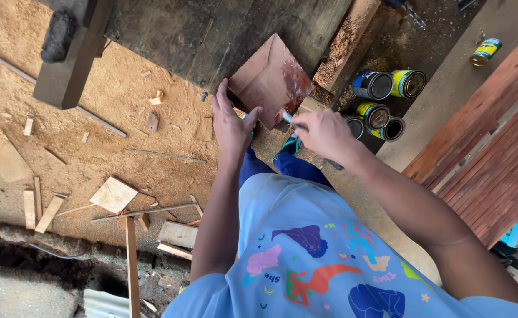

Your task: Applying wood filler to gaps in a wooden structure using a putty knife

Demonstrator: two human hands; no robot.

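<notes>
We hold the square wooden piece (268,82) tilted just ahead of both hands: our left hand (232,123) grips its near-left edge, our right hand (324,134) clenches a small tool (287,118) at its wet reddish near-right corner, paint cans (382,97) right.

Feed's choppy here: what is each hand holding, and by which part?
Left hand grips the square wooden piece by its lower-left edge. Right hand holds a small tool, perhaps a brush, by its handle.

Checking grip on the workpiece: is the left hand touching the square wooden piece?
Touching. The head view shows the left hand with its fingers along the lower left edge of the square wooden piece.
</notes>
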